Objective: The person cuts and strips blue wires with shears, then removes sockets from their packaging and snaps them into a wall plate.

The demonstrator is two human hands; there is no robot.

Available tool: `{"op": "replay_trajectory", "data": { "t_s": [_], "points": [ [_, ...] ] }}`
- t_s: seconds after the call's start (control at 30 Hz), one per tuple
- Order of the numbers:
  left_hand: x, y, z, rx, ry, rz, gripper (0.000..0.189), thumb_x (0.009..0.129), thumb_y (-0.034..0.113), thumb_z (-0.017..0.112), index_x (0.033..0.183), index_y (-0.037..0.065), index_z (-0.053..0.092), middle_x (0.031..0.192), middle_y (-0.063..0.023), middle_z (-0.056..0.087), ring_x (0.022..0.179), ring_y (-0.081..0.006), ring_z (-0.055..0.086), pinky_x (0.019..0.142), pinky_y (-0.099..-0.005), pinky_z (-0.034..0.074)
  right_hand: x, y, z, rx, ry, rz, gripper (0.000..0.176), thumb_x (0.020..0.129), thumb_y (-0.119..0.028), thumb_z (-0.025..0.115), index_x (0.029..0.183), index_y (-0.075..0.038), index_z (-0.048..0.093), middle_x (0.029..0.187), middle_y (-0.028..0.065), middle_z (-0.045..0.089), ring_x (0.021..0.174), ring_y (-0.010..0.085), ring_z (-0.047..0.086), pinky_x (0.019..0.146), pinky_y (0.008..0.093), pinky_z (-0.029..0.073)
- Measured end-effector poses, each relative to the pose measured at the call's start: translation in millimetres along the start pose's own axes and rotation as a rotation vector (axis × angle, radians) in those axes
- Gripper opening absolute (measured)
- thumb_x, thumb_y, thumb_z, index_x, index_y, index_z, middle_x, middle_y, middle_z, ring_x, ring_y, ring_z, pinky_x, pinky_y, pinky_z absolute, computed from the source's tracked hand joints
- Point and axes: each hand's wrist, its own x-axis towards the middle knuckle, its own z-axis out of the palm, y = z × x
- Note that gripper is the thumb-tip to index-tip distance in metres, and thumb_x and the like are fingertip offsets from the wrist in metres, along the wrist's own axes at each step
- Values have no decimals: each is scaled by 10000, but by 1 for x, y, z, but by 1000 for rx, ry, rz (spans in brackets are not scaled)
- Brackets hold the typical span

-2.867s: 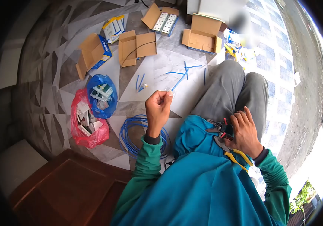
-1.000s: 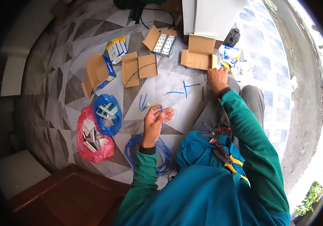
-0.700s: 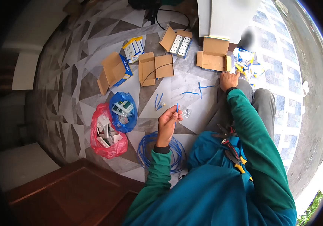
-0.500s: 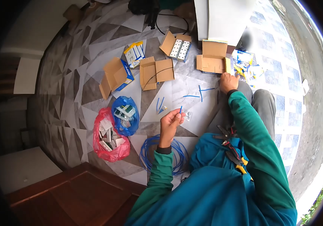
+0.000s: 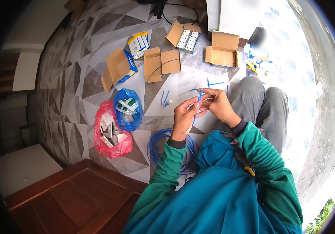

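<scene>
In front of my lap both hands meet around a short piece of blue cable (image 5: 200,94), which stands almost upright. My left hand (image 5: 183,121) pinches it from below between thumb and fingertips. The fingers of my right hand (image 5: 220,107) close on its upper part from the other side. Whether anything small is also between the fingertips I cannot make out. Under my left wrist lies a coil of blue cable (image 5: 151,150) on the floor. Beyond my hands are cut blue cable pieces (image 5: 215,84) and two more short lengths (image 5: 165,97).
Open cardboard boxes (image 5: 224,56) stand across the tiled floor, one holding white modules (image 5: 188,40). A red plastic bag (image 5: 97,134) and a blue plastic bag (image 5: 136,123) with parts lie left. Yellow-handled tool (image 5: 249,170) rests on my lap. A brown wooden panel (image 5: 77,195) is near left.
My right hand has come back from the open box at the far right to the blue cable piece. My left hand has shifted slightly right, still pinching the cable.
</scene>
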Motion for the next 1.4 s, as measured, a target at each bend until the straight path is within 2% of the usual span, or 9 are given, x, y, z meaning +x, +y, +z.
{"op": "replay_trajectory", "data": {
  "t_s": [0.1, 0.4, 0.53, 0.63, 0.7, 0.73, 0.83, 1.17, 1.4],
  "points": [
    [3, -4, 6, 22, 43, 35, 191, 935, 80, 570, 1110, 3, 581, 1136, -163, 618, 980, -239, 625, 883, -429, 533, -9, -5, 3, 173, 37, -17, 541, 785, 133, 621, 1301, 49, 484, 906, 104, 656, 745, 114, 624, 625, 274, 580],
    [7, -6, 24, 159, 115, 84, 226, 916, 90, 607, 1085, -54, 567, 990, -141, 650, 887, -228, 658, 791, -364, 574, -21, 2, -5, 178, 156, -72, 422, 848, 86, 590, 1261, 76, 505, 934, 117, 678, 773, 125, 652, 687, 255, 558],
    [6, -3, 26, 188, 80, 112, 253, 927, 126, 599, 1099, -58, 566, 1008, -151, 654, 886, -219, 660, 774, -342, 574, -21, -1, -5, 236, 216, -76, 388, 847, 62, 616, 1224, 82, 530, 932, 120, 680, 763, 124, 653, 692, 254, 560],
    [-3, 5, 18, 264, 45, 125, 284, 939, 176, 589, 1097, -60, 583, 989, -160, 667, 850, -194, 666, 740, -309, 570, -18, 3, -9, 176, 264, -83, 395, 843, 56, 627, 1227, 76, 535, 935, 115, 681, 771, 121, 652, 691, 254, 562],
    [-10, 5, 6, 410, 18, -47, 300, 944, 207, 584, 1091, -54, 605, 949, -158, 682, 793, -163, 664, 697, -278, 558, -19, 3, -8, 180, 263, -73, 405, 843, 54, 628, 1237, 71, 533, 933, 113, 681, 777, 116, 650, 693, 250, 560],
    [-12, 3, 6, 397, 60, -50, 284, 934, 199, 600, 1083, -42, 627, 896, -135, 690, 709, -129, 638, 650, -254, 541, -20, 3, -6, 186, 258, -61, 415, 843, 52, 628, 1247, 66, 531, 932, 110, 682, 783, 111, 647, 695, 246, 559],
    [-13, 2, 5, 397, 60, -13, 269, 928, 197, 611, 1068, -31, 644, 902, -120, 691, 666, -106, 607, 611, -241, 522, -22, 3, -3, 197, 271, -94, 439, 839, 45, 643, 1262, 56, 528, 934, 109, 685, 789, 105, 642, 701, 244, 557],
    [-12, 7, 14, 427, 24, -8, 271, 936, 186, 597, 1094, -29, 643, 892, -100, 693, 674, -92, 602, 629, -239, 520, -17, -4, -9, 204, 274, -70, 425, 813, 52, 670, 1223, 64, 557, 935, 133, 687, 804, 129, 652, 706, 266, 574],
    [-18, -1, 6, 564, 77, 69, 229, 914, 177, 627, 959, -45, 660, 814, -95, 690, 644, -80, 580, 584, -216, 466, -16, -5, -7, 261, 369, -40, 385, 806, 75, 662, 1181, 70, 577, 909, 141, 687, 790, 144, 658, 686, 270, 577]
  ]
}}
